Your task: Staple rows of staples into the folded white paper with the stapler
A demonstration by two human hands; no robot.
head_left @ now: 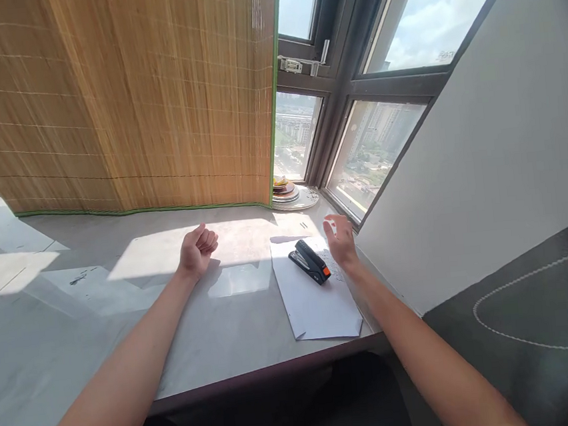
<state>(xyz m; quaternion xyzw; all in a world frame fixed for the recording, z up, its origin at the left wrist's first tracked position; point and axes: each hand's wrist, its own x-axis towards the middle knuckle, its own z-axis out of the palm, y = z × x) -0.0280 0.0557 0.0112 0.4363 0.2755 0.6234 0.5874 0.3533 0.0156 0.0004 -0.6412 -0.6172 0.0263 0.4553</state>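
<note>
- the stapler (309,262), black with an orange patch at its near end, lies slantwise on the upper half of the white paper (321,311), at the right end of the table (216,343); resting there, its weight probably helps hold the paper flat.
- the paper reaches almost to the table's front edge, which seems to suit someone sitting close; its near left corner is creased or curled, and some writing shows beside the stapler. whether it is one sheet or several, i cannot tell.
- the left grip (198,251) is narrow, fingers curled into a loose fist with nothing visible inside; it is over the bare table, well apart from the stapler, and looks relaxed rather than strained.
- the right grip (340,237) is moderately wide, fingers bent and apart from the thumb, holding nothing that shows; it is just beside the paper's right edge, and the stapler is the nearest tool to it. the wall (496,125) close by likely limits elbow room on that side.
- a stack of plates (286,194) sits in the far corner by the window, perhaps so the working area stays free; the bamboo blind (127,101) hangs beside it, presumably against the sun.
</note>
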